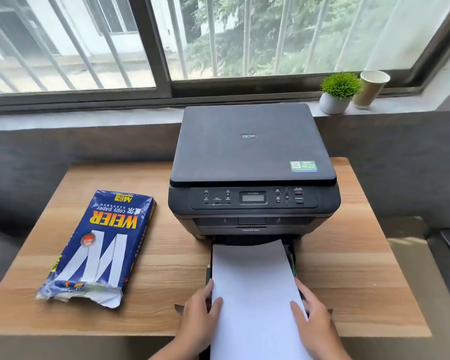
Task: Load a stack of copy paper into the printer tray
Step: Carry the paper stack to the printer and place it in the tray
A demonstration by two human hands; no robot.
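A small potted plant (338, 92) in a white pot stands on the grey windowsill (89, 118), just beside a paper cup (371, 88). The barred window (218, 37) shows trees outside.

Bright daylight from the window (218, 35); edges bowed, perhaps soft.

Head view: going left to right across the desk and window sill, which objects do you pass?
Torn-open copy paper pack → printer, with the paper stack held between both hands below it → small potted plant → paper cup.
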